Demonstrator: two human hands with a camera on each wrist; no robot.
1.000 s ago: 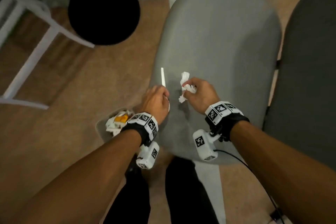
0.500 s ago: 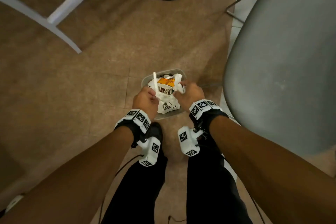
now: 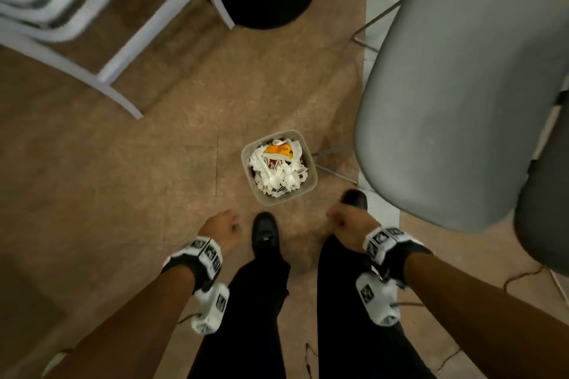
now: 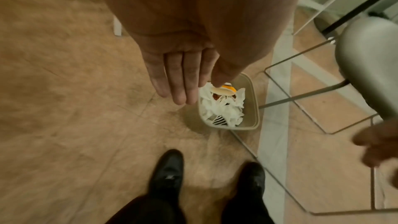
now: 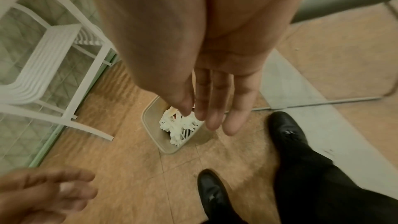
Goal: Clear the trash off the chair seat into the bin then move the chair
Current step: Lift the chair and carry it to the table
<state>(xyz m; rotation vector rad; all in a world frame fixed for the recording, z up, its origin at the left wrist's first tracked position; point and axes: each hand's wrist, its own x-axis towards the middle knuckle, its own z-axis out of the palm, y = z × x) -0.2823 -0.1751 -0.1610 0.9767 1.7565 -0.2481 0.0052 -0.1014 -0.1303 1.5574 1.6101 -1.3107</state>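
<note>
Both hands have let go and pulled back from the bin since half a second ago.

Trash (image 3: 278, 168), white crumpled paper with an orange scrap, fills the bin (image 3: 311, 185) on the floor, left of the grey chair (image 3: 455, 95). Nearer, apart from the bin, the left hand (image 3: 220, 229) and right hand (image 3: 346, 224) hang empty, fingers loose and fairly straight. A white chair (image 3: 101, 40) stands far left.
</note>
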